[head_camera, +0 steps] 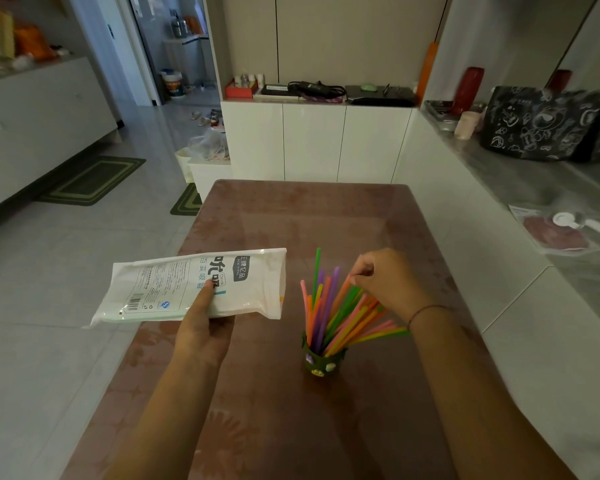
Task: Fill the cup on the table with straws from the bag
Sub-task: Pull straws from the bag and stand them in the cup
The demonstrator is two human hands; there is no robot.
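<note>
One cup (321, 362) on the table (309, 209) holds straws (336, 306), too bunched to count; our right hand (385, 282) pinches their tips, our left hand (205, 327) grips the one white bag (194, 285)

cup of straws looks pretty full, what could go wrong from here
The cup is small and the straws fan out far to the right, so it may tip that way, especially with the right hand pinching at their tips.
The lowest straws lean almost flat and could slide out onto the table.
The left hand holds the bag in the air close by; swinging it could knock the tall straws.
</note>
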